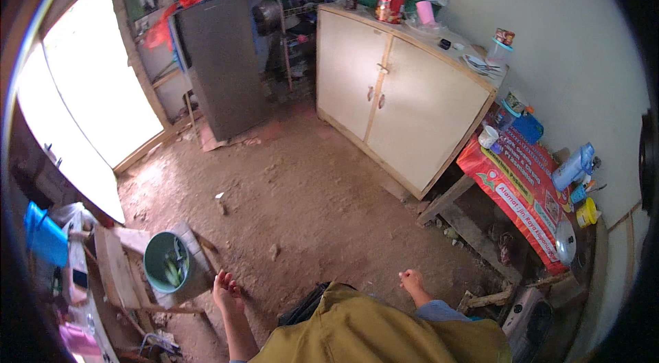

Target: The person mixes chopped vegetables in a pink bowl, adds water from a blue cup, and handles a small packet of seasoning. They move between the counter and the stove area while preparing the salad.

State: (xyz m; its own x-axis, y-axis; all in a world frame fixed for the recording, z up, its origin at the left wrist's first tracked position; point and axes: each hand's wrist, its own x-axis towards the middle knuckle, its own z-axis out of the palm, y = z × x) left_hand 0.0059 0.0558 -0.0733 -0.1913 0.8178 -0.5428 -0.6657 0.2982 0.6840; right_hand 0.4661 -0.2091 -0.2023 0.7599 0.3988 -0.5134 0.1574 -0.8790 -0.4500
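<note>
My left hand [228, 292] is raised at the lower middle-left, fingers loosely curled, with nothing seen in it. Just left of it a green bucket [166, 262] holding long green vegetables [174, 269] stands on a wooden chair or bench [123, 273]. My right hand [413, 281] hangs at the lower right of the middle, its fingers partly curled; I cannot tell if it is fully closed, and no object shows in it. Mustard-coloured cloth [355, 327] covers my front between the two hands. Bare earth floor [309, 198] lies ahead.
A cream two-door cabinet [401, 105] carries cups and dishes. To its right, a table with a red printed banner [515, 182] holds a jug [571, 167] and a pot lid [565, 242]. A grey refrigerator [221, 64] stands near the bright doorway [98, 85]. A gas stove [525, 316] sits lower right.
</note>
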